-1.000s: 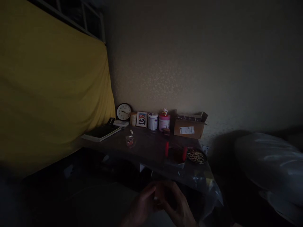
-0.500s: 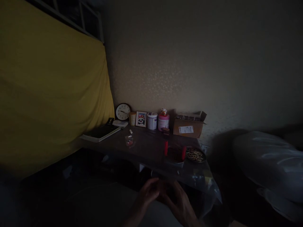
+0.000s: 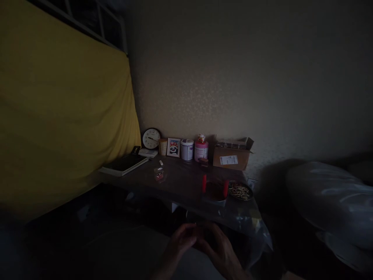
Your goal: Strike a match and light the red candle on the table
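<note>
Low in the view, before the table's front edge, my left hand (image 3: pixel 183 242) and my right hand (image 3: pixel 219 247) are close together with fingers curled toward each other. Between them is a small, dark, reddish thing, too dim to name; both hands appear closed around it. Beyond them on the table stand two red candles, the left candle (image 3: pixel 204 183) and the right candle (image 3: pixel 226 189), upright at a dark shallow dish (image 3: pixel 216 200). Beside the right candle a round plate (image 3: pixel 250 193) holds many thin pale sticks that look like matchsticks.
Along the table's (image 3: pixel 180 177) back are a round clock (image 3: pixel 151 138), a cup (image 3: pixel 162 147), a panda picture (image 3: pixel 173 147), a white tin (image 3: pixel 187 150), a pink tin (image 3: pixel 201 151) and a cardboard box (image 3: pixel 231 157). A yellow curtain (image 3: pixel 67 109) hangs left; the room is dark.
Both hands stay together and shift only slightly, with the right fingers curling a little. A small pale speck above the right hand no longer shows there. Things on the table have stayed put.
</note>
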